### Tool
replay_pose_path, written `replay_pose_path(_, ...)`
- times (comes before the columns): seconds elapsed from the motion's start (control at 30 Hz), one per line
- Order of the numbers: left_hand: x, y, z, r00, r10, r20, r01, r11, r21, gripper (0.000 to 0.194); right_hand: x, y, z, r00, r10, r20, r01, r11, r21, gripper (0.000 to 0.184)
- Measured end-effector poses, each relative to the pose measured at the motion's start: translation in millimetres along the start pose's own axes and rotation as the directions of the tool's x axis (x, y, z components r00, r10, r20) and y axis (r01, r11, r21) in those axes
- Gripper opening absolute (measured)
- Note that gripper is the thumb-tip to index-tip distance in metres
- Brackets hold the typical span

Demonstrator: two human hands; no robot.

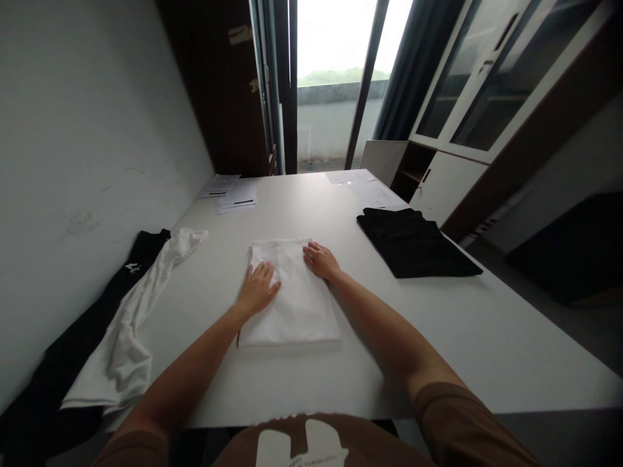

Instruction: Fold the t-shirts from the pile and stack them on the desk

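Note:
A white garment, folded into a neat rectangle, lies flat on the white table in front of me. My left hand rests open on its left side, fingers stretched out over the cloth. Against its upper right edge lies my right hand, also open, palm down with the fingers pointing to the far left. Neither hand grips the cloth. The kind of garment does not show in its folded state.
Folded black cloth lies at the table's right edge. Along the left wall are a crumpled white garment and a black garment. Paper sheets lie at the far left, more sheets at the far right. A cabinet stands beyond.

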State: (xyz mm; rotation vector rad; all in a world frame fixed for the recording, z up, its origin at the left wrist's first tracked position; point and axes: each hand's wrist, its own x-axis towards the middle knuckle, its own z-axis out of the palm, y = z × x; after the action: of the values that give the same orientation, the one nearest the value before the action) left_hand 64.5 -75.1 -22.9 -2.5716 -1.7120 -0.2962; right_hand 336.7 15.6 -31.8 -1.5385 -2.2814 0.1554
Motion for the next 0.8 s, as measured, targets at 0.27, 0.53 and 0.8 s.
replay_pose_path(0.27,-24,56,-20.8,0.866,0.500,0.016,-0.486,0.848,-0.212,0.056,-1,-2,-1,1.000,0.003,-0.013,-0.003,1.000,0.001,0.039)
replay_pose_path(0.53,-34,76,-35.6,0.719,0.695,0.000,-0.657,0.679,-0.327,0.052,-2,-2,-2,1.000,-0.002,-0.020,0.002,1.000,-0.003,0.039)
replay_pose_path(0.8,-33,75,-32.9,0.683,0.730,-0.024,-0.687,0.632,-0.359,0.054,-2,-4,-2,1.000,0.029,0.012,-0.028,0.999,-0.017,0.042)
